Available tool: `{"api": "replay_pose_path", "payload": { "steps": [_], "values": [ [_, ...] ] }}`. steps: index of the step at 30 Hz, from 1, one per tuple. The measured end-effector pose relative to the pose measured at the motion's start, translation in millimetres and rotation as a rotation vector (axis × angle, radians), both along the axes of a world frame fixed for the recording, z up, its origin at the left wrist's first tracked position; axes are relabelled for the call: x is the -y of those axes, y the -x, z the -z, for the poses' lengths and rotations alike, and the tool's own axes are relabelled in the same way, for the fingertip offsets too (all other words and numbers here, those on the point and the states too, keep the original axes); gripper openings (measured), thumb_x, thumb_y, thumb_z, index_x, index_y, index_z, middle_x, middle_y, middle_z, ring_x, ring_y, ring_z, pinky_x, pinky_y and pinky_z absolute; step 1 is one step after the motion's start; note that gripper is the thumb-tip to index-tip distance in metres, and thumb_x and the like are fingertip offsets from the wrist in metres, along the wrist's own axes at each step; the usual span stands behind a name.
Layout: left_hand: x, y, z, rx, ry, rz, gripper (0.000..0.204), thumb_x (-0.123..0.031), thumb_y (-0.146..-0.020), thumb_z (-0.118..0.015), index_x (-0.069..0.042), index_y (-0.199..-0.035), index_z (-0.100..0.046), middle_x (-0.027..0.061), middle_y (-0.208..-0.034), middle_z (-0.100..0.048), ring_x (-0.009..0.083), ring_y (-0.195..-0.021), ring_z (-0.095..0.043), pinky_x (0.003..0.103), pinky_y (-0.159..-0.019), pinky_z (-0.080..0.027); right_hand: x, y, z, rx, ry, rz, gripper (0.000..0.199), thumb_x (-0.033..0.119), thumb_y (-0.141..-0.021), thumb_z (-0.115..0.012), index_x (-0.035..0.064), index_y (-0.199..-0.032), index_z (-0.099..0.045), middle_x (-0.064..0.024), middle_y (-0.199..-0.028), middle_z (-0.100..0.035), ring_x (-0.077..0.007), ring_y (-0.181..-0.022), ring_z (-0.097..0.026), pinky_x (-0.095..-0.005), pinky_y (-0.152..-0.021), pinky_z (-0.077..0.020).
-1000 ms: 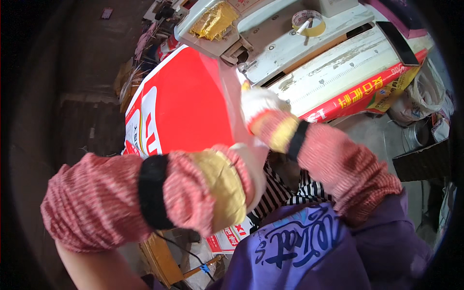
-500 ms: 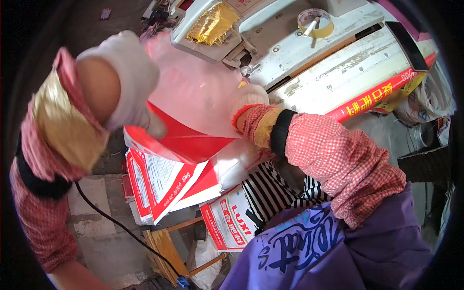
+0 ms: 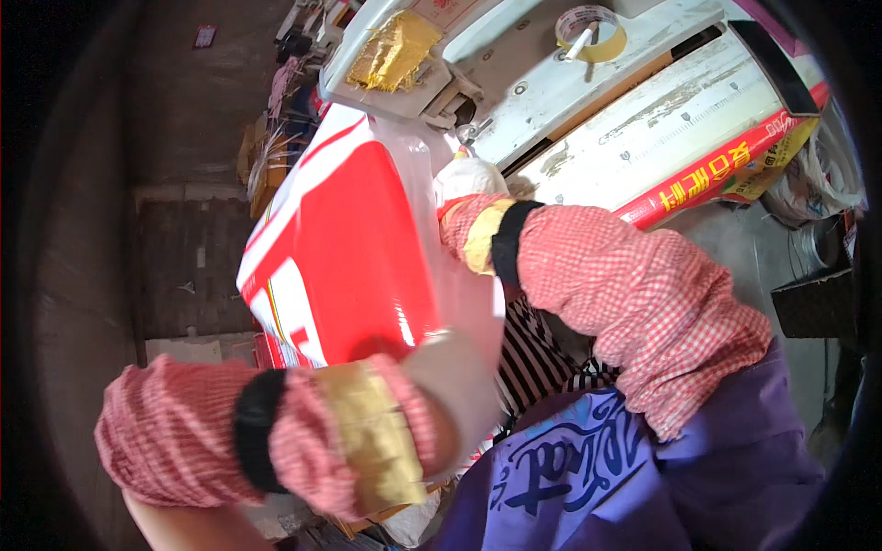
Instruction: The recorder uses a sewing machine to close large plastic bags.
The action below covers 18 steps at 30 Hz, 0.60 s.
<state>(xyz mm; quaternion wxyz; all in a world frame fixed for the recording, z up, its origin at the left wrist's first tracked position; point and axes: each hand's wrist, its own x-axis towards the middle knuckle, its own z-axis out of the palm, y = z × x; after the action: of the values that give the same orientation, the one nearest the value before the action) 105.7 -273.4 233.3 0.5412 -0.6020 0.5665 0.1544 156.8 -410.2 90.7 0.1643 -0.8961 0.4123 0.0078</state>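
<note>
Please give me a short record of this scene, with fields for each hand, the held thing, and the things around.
left hand: white glove, at the near lower edge of the red bag
right hand: white glove, at the far edge of the bag
red bag: glossy red and white, flat, tilted, held between both hands
machine: white, worn, behind the bag
tape roll: yellowish, lying on the machine
sleeves: red checked, with black bands

Both hands wear whitish fabric gloves: the left hand, the right hand. Red-and-white checked cloth oversleeves cover both forearms, each with a black elastic band and a strip of yellowish tape by the wrist. A purple apron with dark blue lettering covers what seems a black-and-white striped shirt.
</note>
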Motion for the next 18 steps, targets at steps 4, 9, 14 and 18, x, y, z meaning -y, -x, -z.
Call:
{"api": "replay_pose_path", "payload": {
  "steps": [4, 9, 14, 18],
  "values": [
    [46, 27, -11, -0.114, -0.506, 0.560, 0.015, -0.023, -0.073, -0.059, -0.010, -0.072, -0.067, 0.0081, -0.070, -0.063, 0.0265, -0.065, -0.062, 0.036, -0.054, -0.048, -12, 2, 8, 0.112, 0.146, -0.013, 0.023, 0.022, -0.084, -0.048, 0.0076, -0.083, -0.065, -0.0038, -0.061, -0.060, -0.0172, -0.052, -0.056, -0.0322, -0.052, -0.0446],
    [101, 8, -56, 0.334, -0.295, 0.592, 0.039, -0.046, -0.070, -0.059, -0.009, -0.076, -0.069, 0.0100, -0.067, -0.062, 0.0254, -0.068, -0.060, 0.037, -0.064, -0.048, -28, 8, 18, 0.300, 0.400, -0.037, 0.021, 0.023, -0.082, -0.050, 0.0103, -0.077, -0.066, -0.0032, -0.060, -0.060, -0.0176, -0.052, -0.056, -0.0331, -0.051, -0.0451],
    [83, -1, -86, 0.524, 0.251, 0.072, 0.070, -0.034, -0.054, -0.078, -0.011, -0.116, -0.053, 0.0096, -0.105, -0.060, 0.0182, -0.094, -0.056, 0.029, -0.086, -0.044, -38, 13, 33, 0.487, 0.619, -0.057, 0.021, 0.025, -0.081, -0.051, 0.0129, -0.071, -0.066, -0.0027, -0.059, -0.060, -0.0180, -0.051, -0.056, -0.0340, -0.051, -0.0455],
    [-1, -3, -34, -0.285, -0.025, 0.208, 0.035, -0.009, -0.070, -0.054, -0.002, -0.104, -0.057, 0.0159, -0.094, -0.059, 0.0323, -0.092, -0.056, 0.034, -0.075, -0.048, -36, 31, -17, 0.228, 0.105, 0.160, 0.021, 0.020, -0.077, -0.054, 0.0055, -0.086, -0.066, -0.0112, -0.084, -0.064, -0.0198, -0.074, -0.061, -0.0323, -0.065, -0.0480]
  ]
}}
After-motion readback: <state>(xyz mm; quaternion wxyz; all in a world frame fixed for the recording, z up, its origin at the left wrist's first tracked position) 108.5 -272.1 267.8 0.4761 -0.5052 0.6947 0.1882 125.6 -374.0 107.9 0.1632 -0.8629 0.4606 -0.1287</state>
